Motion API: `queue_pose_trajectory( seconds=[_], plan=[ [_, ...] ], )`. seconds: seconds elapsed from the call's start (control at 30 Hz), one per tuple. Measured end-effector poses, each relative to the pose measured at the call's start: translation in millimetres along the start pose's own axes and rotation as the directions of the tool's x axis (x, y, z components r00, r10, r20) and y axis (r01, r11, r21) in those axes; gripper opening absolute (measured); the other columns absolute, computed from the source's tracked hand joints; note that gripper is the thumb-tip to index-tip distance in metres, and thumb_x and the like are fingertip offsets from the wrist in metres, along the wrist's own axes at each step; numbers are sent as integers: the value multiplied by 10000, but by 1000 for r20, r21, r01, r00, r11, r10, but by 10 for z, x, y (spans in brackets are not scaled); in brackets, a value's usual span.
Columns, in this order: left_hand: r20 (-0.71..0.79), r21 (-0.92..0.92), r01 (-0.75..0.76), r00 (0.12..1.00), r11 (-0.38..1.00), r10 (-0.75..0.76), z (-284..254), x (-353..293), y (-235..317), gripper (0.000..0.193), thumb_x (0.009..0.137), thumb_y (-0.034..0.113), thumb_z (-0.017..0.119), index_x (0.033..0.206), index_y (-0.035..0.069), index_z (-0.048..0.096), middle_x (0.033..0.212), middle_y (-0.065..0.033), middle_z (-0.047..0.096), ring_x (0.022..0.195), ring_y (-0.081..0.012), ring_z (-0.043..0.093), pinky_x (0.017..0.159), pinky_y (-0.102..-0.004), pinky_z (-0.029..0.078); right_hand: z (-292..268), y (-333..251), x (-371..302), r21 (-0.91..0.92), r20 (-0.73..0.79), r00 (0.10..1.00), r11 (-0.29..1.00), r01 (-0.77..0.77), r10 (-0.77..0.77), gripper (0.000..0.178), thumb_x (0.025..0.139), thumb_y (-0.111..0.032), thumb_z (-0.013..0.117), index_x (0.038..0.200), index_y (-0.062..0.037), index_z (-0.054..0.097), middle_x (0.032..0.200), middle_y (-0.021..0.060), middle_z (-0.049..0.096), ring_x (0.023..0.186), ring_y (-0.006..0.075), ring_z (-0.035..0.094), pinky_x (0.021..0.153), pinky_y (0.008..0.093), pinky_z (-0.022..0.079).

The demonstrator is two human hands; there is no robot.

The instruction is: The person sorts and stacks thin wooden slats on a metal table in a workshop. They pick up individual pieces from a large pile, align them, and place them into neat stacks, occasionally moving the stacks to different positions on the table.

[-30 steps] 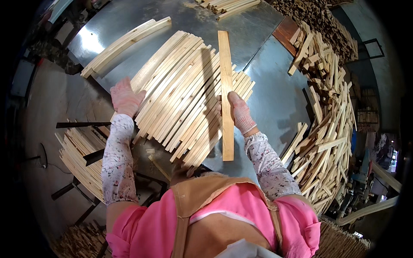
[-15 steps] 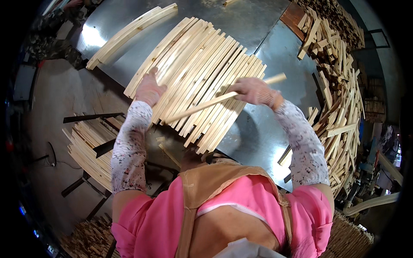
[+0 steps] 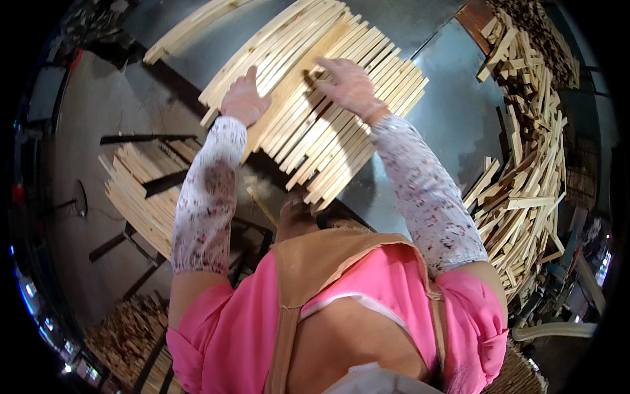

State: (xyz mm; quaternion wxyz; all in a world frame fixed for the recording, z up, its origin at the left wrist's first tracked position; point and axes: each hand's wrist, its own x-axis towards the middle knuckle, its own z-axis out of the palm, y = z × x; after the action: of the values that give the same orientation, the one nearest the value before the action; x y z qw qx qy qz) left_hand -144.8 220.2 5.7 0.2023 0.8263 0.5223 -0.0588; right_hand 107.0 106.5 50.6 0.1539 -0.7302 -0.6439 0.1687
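A row of pale wooden slats (image 3: pixel 341 111) lies side by side on the metal table in front of me. Over the left part of the row is my left hand (image 3: pixel 246 102), gloved, its index finger stretched out and the others partly bent. My gloved right hand (image 3: pixel 351 87) hovers above the middle, fingers apart, with nothing in them. Between both hands runs a broader, yellower strip of wood (image 3: pixel 289 92), smeared as if moving. Whether the left fingertips press on the slats, I cannot tell.
Longer wooden pieces (image 3: pixel 190 29) lie at the table's far left. Along the right is a big heap of loose sticks (image 3: pixel 525 171). More slats rest on a dark metal stand (image 3: pixel 141 197) at lower left. The metal tabletop (image 3: pixel 453 85) shows right of the row.
My right hand has let go of the single stick and moved left over the row. The yellower strip now shows between my hands. The whole scene has shifted upward in view.
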Motion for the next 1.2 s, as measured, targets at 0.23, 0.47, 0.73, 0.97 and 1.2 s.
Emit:
queue_pose_trajectory(
  seconds=[0.23, 0.47, 0.73, 0.97, 1.2],
  plan=[
    [-28, -49, 18, 999, 999, -20, 131, -227, 254, 931, 919, 481, 714, 1650, 36, 347, 1558, -263, 543, 1436, -401, 538, 1206, -459, 440, 401, 1062, -1921, 500, -75, 796, 713, -491, 601, 701, 966, -434, 692, 1552, -77, 546, 1165, 207, 763, 1070, 330, 735, 968, 421, 555],
    [41, -687, 64, 998, 724, -49, -82, -567, 318, 880, 893, 452, 765, 1545, -75, 498, 1551, -260, 575, 1446, -329, 552, 1221, -375, 406, 737, 1161, -2432, 317, 122, 828, 769, -555, 547, 731, 975, -473, 638, 1572, -75, 503, 1255, 260, 737, 1198, 407, 700, 1046, 457, 528],
    [-71, -174, 51, 995, 983, -64, 587, -1015, 1148, 877, 885, 477, 731, 1616, 75, 458, 1577, -269, 496, 1470, -406, 476, 1221, -452, 411, 881, 828, -2049, 350, 283, 782, 699, -623, 555, 955, 997, -496, 517, 1639, 115, 161, 1235, 423, 670, 1216, 533, 653, 1063, 530, 491],
    [35, 10, 154, 987, 988, -154, 550, -1226, 1608, 940, 911, 411, 723, 1703, 180, 271, 1565, -215, 496, 1420, -383, 529, 1149, -491, 487, 992, 807, -1907, 421, 212, 824, 712, -562, 525, 949, 993, -502, 537, 1575, 173, 210, 1206, 425, 676, 1189, 543, 655, 1052, 524, 495],
    [-290, -212, 176, 928, 961, -234, 178, -1742, 406, 943, 829, 408, 803, 1611, 74, 396, 1468, -192, 566, 1383, -350, 555, 1139, -462, 495, 1146, 807, -1301, 464, 202, 888, 758, -458, 412, 755, 951, -472, 602, 1392, 127, 472, 1273, 403, 661, 1239, 534, 614, 1045, 518, 471]
  ],
)
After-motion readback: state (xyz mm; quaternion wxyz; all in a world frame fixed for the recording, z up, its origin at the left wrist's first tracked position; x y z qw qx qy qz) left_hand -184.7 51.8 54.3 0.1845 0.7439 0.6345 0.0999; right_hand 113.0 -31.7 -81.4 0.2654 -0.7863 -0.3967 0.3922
